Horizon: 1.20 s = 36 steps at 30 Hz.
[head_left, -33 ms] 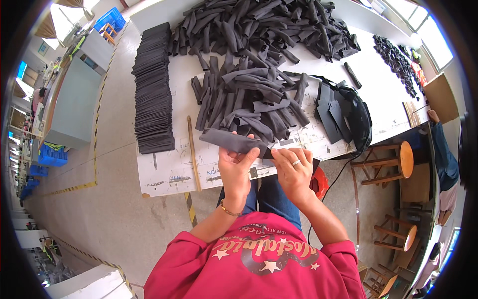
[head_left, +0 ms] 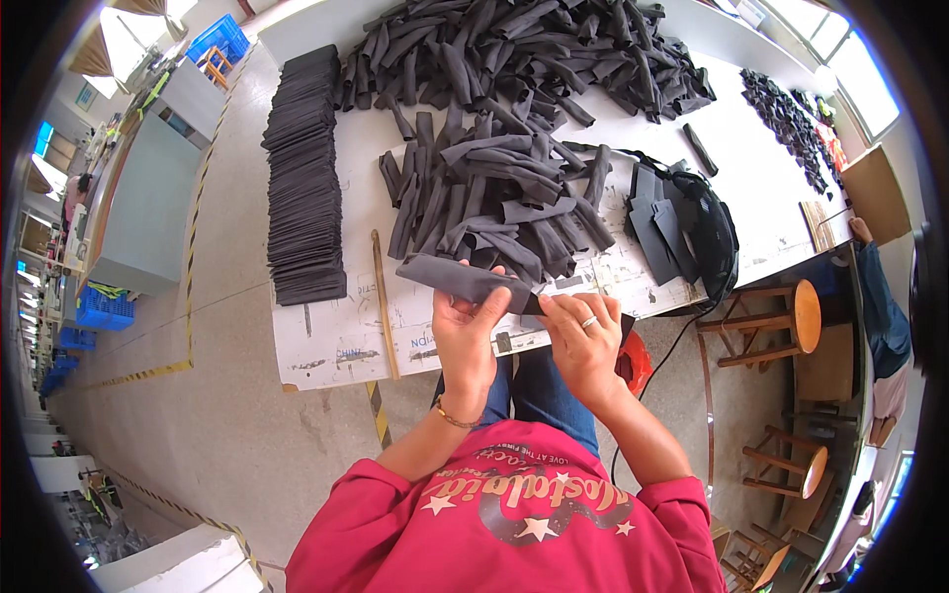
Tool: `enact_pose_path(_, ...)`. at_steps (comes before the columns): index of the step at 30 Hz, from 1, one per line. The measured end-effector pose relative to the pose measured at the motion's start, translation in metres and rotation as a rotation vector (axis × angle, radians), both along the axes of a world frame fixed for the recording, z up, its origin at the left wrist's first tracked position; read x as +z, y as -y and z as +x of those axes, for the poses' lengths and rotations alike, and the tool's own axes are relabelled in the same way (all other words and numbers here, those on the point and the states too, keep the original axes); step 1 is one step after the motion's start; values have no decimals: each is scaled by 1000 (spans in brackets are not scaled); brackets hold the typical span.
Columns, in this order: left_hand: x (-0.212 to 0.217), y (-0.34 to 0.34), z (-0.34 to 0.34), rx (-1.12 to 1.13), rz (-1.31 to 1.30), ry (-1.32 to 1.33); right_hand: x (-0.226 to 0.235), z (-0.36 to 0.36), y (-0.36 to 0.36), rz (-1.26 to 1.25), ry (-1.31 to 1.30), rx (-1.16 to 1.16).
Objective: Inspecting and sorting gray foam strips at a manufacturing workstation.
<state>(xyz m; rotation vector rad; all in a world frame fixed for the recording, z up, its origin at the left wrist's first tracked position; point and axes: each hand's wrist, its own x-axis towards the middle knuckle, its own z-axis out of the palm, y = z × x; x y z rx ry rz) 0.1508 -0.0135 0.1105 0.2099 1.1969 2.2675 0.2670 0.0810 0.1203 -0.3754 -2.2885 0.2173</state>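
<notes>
On the white table, both hands' grip closes on a dark sleeve.

Landmark: wooden stick on white table. Left of stick: stacked flat fabric pieces. Right of stick: loose pile of rolled fabric strips; farther right, a bag. Behind, far across the table: larger strip heap. Off the table's right end: round stool.
</notes>
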Motion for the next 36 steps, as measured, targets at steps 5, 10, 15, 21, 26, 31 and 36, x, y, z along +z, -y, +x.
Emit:
enact_pose_path(5,-2,1,-3,-21,48,190,0,-1,0,-32,3,-2)
enact_pose_path(10,-5,-2,2,3,54,108,0,-1,0,1,5,13)
enact_pose_path(15,-5,-2,5,3,45,89,-1,0,-1,-1,-2,18)
enact_pose_path(21,-8,-2,14,-2,19,76,-4,-3,1,5,-3,14)
enact_pose_path(26,-11,-3,15,-17,38,147,-9,-7,6,7,-12,13)
enact_pose_path(31,-16,-1,6,-4,44,172,-15,-6,8,-126,-22,1)
enact_pose_path(36,-11,-1,2,10,20,146,-16,-2,6,-115,-5,31)
